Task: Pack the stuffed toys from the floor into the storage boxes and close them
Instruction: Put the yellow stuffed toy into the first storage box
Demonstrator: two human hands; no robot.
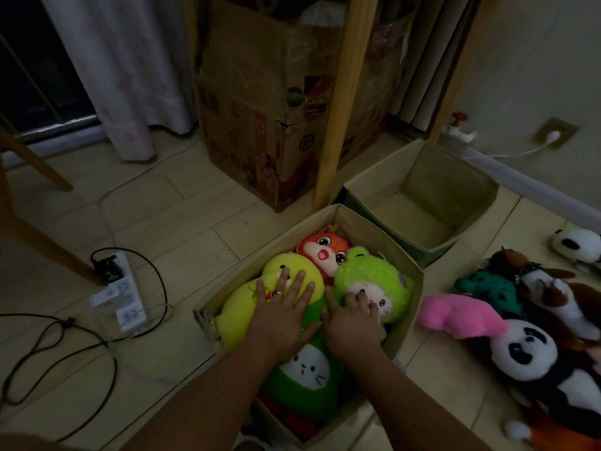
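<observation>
Both bare forearms reach into the nearer storage box (pixel 410 297); the left hand (pixel 282 315), fingers spread flat, presses on the yellow plush (pixel 247 301), the right hand (pixel 353 320), fingers splayed, on the green fuzzy doll (pixel 374 275). Beyond stands an empty storage box (pixel 455 177); more stuffed toys (pixel 520 346) lie on the tile floor (pixel 182 222) to the right.

Beige fabric storage box (pixel 410 289) under both hands, packed with plush toys. Second open beige fabric box (pixel 471 177) beyond right hand (pixel 353 323). Loose plush toy pile (pixel 520 320) right of it. White power strip (pixel 125 297) left of left hand (pixel 283 315).
</observation>
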